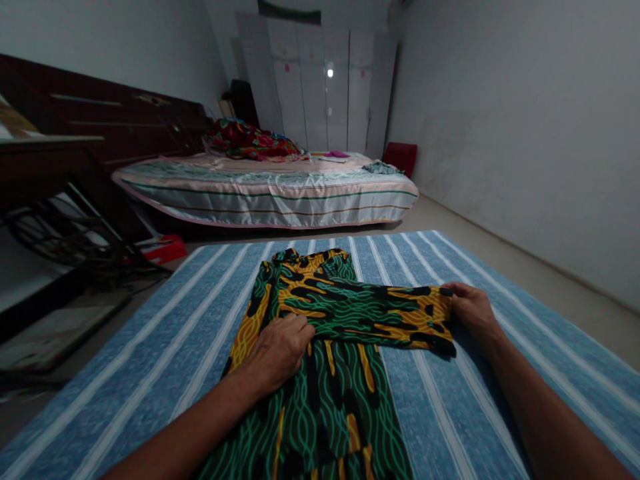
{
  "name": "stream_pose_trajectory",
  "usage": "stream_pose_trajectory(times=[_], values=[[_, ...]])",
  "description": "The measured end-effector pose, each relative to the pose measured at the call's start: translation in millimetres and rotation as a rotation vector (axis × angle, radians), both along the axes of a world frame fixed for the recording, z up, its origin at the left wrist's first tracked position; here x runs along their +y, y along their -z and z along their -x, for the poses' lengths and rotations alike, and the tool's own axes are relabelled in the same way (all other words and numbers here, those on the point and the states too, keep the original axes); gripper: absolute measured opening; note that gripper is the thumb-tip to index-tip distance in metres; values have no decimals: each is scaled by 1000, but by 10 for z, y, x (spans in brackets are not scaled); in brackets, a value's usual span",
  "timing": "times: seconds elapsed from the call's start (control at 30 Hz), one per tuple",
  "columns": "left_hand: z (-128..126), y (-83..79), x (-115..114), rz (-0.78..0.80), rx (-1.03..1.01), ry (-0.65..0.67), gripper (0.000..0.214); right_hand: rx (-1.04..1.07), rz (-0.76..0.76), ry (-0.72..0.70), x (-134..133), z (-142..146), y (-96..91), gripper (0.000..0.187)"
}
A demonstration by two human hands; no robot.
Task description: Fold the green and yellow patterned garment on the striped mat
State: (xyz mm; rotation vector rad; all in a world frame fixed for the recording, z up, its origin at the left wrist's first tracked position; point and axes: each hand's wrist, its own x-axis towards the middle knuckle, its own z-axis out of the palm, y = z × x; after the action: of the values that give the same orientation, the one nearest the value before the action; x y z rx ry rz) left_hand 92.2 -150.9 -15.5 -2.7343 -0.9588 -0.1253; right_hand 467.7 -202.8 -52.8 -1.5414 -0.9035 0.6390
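Note:
A long-sleeved shirt (337, 393) with a black, green and yellow wavy pattern lies on the blue striped bedding, its collar end away from me. One sleeve (370, 310) stretches out flat across the body to the right, past the shirt's side. My right hand (473, 310) grips the cuff end of that sleeve, thumb and fingers closed on the cloth. My left hand (281, 347) rests on the body just below the sleeve's inner end, with its fingers curled together onto the fabric. The fingertips of the left hand are partly hidden.
Blue bedding with white stripes (200, 313) spreads under the shirt. Beyond it stands another bed (280, 197) with a red floral blanket (250, 140). A dark table (50, 150) and a red box (163, 249) are at left, pale wardrobes (313, 87) at the back.

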Motion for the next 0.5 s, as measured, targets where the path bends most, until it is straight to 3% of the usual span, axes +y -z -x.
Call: stream_pose_trajectory(times=[0.3,0.5], values=[[-60,-102,-37,38,42,-5,18,-232,46,24,65,-72,96,24],[-475,-159,-259,76,36,175,13,-279,66,6,78,-90,154,29]])
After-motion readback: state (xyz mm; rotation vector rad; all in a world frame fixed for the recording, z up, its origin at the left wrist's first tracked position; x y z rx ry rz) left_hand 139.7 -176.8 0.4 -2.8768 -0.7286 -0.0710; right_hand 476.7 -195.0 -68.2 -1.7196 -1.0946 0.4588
